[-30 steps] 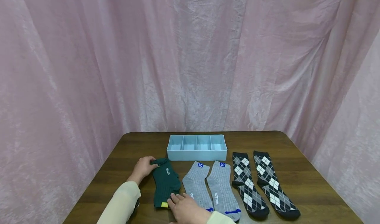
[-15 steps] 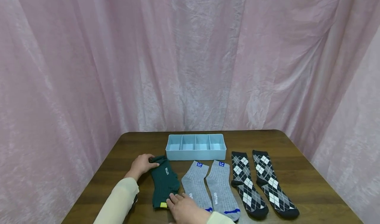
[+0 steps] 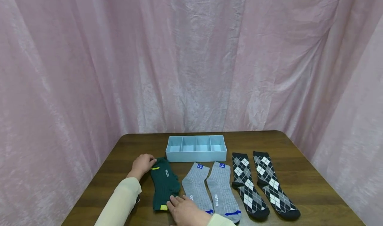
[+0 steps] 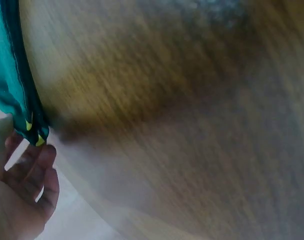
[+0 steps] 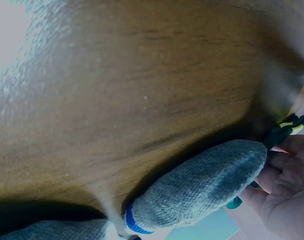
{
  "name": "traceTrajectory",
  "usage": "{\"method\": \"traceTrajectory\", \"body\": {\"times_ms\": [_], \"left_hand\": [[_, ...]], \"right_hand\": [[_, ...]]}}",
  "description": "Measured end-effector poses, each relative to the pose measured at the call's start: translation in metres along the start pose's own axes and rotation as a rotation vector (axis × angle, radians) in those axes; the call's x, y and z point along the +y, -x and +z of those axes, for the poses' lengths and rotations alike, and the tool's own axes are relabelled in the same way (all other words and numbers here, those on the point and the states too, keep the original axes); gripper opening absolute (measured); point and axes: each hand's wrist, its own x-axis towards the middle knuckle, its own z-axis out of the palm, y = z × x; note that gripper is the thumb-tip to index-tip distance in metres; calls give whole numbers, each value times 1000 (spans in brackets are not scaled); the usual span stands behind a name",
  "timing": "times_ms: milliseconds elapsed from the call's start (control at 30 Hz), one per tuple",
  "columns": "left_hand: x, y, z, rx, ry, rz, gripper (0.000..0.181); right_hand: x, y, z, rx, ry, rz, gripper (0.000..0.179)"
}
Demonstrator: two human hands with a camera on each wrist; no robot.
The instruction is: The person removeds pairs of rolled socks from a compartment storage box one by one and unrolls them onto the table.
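Note:
In the head view a dark green ankle sock [image 3: 164, 182] lies on the table at the left, yellow showing at cuff and toe. My left hand [image 3: 143, 164] is at its cuff corner. The left wrist view has the green sock's cuff edge [image 4: 29, 127] pinched between thumb and fingers of that hand [image 4: 17, 205]. My right hand [image 3: 187, 211] rests with extended fingers at the sock's toe end. Its palm covers part of the left grey sock [image 3: 195, 184]. In the right wrist view a grey toe [image 5: 202, 185] lies beside the right hand [image 5: 292, 185].
A second grey sock [image 3: 221, 189] lies alongside the first. Two black-and-white argyle socks [image 3: 251, 189] are laid out farther right. Behind the socks stands a light blue box [image 3: 195, 157] with several compartments. A pink curtain [image 3: 191, 59] hangs beyond the wooden table [image 3: 314, 192].
The green cuff, bunched under my left fingers half a second ago, now lies flatter with its yellow stripe exposed. My left hand has shifted slightly up and outward. My right hand stays in place.

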Motion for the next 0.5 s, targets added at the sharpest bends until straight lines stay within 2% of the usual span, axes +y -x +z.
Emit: {"method": "traceTrajectory", "body": {"times_ms": [133, 233, 267, 367, 433, 500], "left_hand": [[-2, 0, -2, 24, -28, 0, 22], [-2, 2, -4, 65, -24, 49, 19], [-2, 3, -5, 85, -25, 80, 17], [2, 7, -8, 132, -43, 226, 11], [5, 11, -9, 119, -71, 343, 15], [8, 15, -11, 66, -108, 460, 20]], "right_hand": [[-1, -1, 0, -8, 7, -4, 64], [-1, -2, -1, -9, 15, -4, 64], [-1, -2, -1, -9, 17, -2, 65], [-1, -2, -1, -5, 20, 6, 67], [-1, -2, -2, -7, 15, 12, 68], [0, -1, -1, -9, 7, 16, 68]]}}
